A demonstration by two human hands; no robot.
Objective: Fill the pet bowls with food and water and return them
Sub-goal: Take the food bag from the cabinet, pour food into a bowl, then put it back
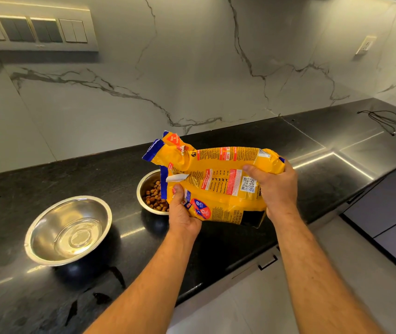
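Gripping the yellow pet food bag (218,186) with your left hand (184,213) and right hand (276,191), you risked spilling kibble past the food bowl (144,186) if its crumpled mouth shifted.

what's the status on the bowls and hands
Both hands, left and right, grip the food bag. Kibble in far bowl; water in near bowl. Nothing in the way.
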